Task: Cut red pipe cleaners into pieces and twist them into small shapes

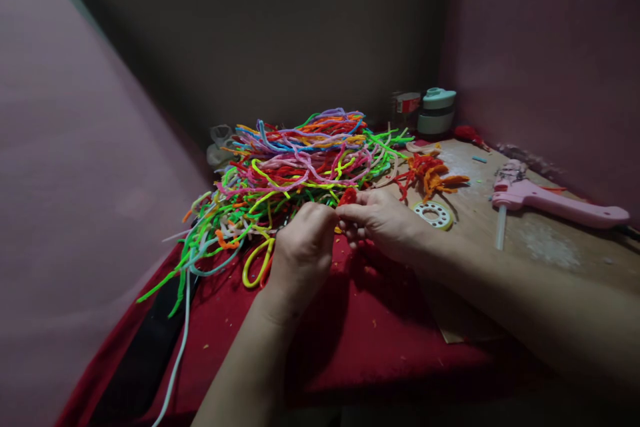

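My left hand (303,247) and my right hand (383,220) meet over a red cloth (360,333), fingertips pinched together on a small red pipe-cleaner piece (347,196). Both hands are closed around it. Just beyond them lies a big heap of pipe cleaners (295,167) in green, pink, yellow, blue and orange. To the right of my right hand sit a bunch of orange and red pipe-cleaner pieces (430,175) and a small white ring with holes (434,214).
A pink glue gun (550,203) lies on the wooden board (545,240) at right. Tape rolls and a small jar (434,113) stand at the back by the wall. A black strap (150,347) and a white cord hang off the cloth's left front.
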Tool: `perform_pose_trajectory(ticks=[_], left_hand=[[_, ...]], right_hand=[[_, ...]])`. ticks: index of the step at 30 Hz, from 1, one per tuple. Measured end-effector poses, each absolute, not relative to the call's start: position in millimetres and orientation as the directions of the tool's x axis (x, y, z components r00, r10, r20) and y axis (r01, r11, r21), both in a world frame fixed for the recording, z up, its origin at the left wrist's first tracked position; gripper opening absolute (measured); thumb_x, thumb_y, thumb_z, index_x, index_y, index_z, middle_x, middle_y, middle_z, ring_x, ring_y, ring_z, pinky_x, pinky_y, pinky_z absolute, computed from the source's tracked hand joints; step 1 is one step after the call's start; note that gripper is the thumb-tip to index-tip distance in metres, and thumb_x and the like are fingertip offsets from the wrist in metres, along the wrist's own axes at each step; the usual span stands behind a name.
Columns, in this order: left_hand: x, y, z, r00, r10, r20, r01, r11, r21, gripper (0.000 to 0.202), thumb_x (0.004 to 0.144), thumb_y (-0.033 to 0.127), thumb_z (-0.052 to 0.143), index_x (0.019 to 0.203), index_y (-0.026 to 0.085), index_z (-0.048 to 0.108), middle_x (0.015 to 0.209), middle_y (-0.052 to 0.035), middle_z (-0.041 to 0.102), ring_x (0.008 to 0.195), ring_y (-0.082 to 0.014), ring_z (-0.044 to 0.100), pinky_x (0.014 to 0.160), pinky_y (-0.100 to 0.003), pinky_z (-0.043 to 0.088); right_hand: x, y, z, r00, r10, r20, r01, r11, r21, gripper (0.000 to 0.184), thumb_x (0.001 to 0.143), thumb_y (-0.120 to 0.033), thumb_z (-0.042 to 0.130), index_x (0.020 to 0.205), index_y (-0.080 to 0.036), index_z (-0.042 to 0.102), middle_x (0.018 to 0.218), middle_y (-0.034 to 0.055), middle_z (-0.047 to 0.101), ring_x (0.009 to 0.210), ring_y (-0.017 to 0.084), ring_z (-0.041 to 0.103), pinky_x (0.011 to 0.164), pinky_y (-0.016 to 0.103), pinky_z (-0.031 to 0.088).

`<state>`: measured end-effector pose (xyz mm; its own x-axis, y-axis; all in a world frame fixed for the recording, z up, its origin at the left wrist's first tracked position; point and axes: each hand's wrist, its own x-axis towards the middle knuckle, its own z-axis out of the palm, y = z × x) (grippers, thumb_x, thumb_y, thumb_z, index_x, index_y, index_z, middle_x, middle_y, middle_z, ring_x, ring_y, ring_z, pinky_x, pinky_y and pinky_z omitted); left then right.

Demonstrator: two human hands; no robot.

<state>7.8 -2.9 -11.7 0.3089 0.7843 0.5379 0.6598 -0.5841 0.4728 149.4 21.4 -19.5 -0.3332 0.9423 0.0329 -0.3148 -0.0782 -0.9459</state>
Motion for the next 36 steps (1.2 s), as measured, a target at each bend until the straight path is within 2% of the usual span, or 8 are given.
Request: perform_pose_trajectory(ticks=[4,10,17,23,27,31,33,36], left_hand=[[9.3,-5.1,-11.2,0.437,0.698,0.567,0.727,-0.645,0.235,0.018,0.083,0.014,0.044,0.079,0.016,0.061,0.079,-0.0047,0.056,0.071,-0.0135,0.051,0.067,-0.025,0.041],[6.1,-4.0,2.9,0.148,0.966,0.214,0.332,-0.252,0.909,0.014,0.078,0.029,0.058,0.076,0.015,0.060,0.064,-0.0008,0.059,0.056,-0.0103,0.053,0.053,-0.021,0.043],[-3.1,0.7,4.0,0.327,0.933,-0.149,0.036,0.146,0.989,0.016,0.073,0.027,0.063,0.073,0.011,0.059,0.063,0.0003,0.055,0.046,-0.0071,0.049,0.040,-0.019,0.040],[2.9,-3.8,4.4,0.243,0.967,0.072,0.352,-0.157,0.923,0.013,0.078,0.026,0.056,0.074,0.014,0.056,0.058,0.0017,0.053,0.047,-0.0083,0.048,0.045,-0.020,0.039],[11.8,-4.7,-7.6,0.309,0.791,0.528,0.789,-0.523,0.322,0.014,0.082,0.021,0.047,0.073,0.016,0.057,0.066,-0.0026,0.056,0.060,-0.0125,0.051,0.057,-0.024,0.038],[21.3,-7.9,-16.7,0.429,0.610,0.666,0.880,-0.447,-0.158,0.024,0.085,0.018,0.041,0.065,0.016,0.054,0.063,-0.0043,0.053,0.059,-0.0143,0.049,0.053,-0.026,0.032],[22.8,-9.2,-16.4,0.403,0.613,0.679,0.880,-0.462,-0.106,0.023,0.086,0.018,0.041,0.067,0.016,0.055,0.064,-0.0048,0.054,0.061,-0.0146,0.050,0.056,-0.026,0.034],[17.7,-7.4,-10.3,0.244,0.742,0.624,0.779,-0.533,0.329,0.013,0.083,0.024,0.049,0.080,0.016,0.060,0.077,-0.0053,0.061,0.071,-0.0150,0.055,0.066,-0.026,0.040]], right_hand=[[151.6,25.2,-19.5,-0.325,0.945,0.030,-0.294,-0.071,-0.953,0.018,0.067,-0.015,0.056,0.051,-0.015,0.049,0.044,-0.0033,0.046,0.036,0.006,0.039,0.037,0.021,0.033],[151.6,20.8,-13.1,-0.283,0.948,0.143,-0.150,0.103,-0.983,0.016,0.073,-0.019,0.053,0.057,-0.015,0.050,0.047,-0.0048,0.045,0.040,0.006,0.038,0.041,0.020,0.030],[152.1,12.7,-15.9,-0.260,0.868,0.424,0.146,0.469,-0.871,0.013,0.079,-0.020,0.048,0.068,-0.014,0.053,0.061,-0.0021,0.049,0.056,0.009,0.043,0.054,0.023,0.034],[152.4,12.9,-15.1,-0.232,0.877,0.420,0.171,0.462,-0.870,0.013,0.079,-0.020,0.049,0.068,-0.014,0.053,0.062,-0.0018,0.051,0.057,0.009,0.043,0.054,0.023,0.034],[150.2,16.7,-17.3,-0.209,0.957,0.203,-0.006,0.207,-0.978,0.016,0.074,-0.020,0.052,0.059,-0.015,0.049,0.051,-0.0040,0.045,0.046,0.007,0.038,0.044,0.021,0.029],[148.4,17.4,-18.4,-0.269,0.963,0.015,-0.222,-0.047,-0.974,0.024,0.072,-0.020,0.054,0.051,-0.017,0.043,0.041,-0.0049,0.039,0.035,0.006,0.034,0.037,0.022,0.028],[148.5,17.1,-17.1,-0.268,0.963,0.007,-0.283,-0.071,-0.957,0.024,0.071,-0.020,0.054,0.050,-0.017,0.043,0.041,-0.0040,0.041,0.035,0.007,0.034,0.037,0.023,0.030],[149.8,17.7,-13.9,-0.253,0.966,0.047,-0.269,-0.023,-0.963,0.021,0.072,-0.021,0.054,0.053,-0.017,0.046,0.043,-0.0038,0.043,0.037,0.007,0.035,0.038,0.023,0.029]])
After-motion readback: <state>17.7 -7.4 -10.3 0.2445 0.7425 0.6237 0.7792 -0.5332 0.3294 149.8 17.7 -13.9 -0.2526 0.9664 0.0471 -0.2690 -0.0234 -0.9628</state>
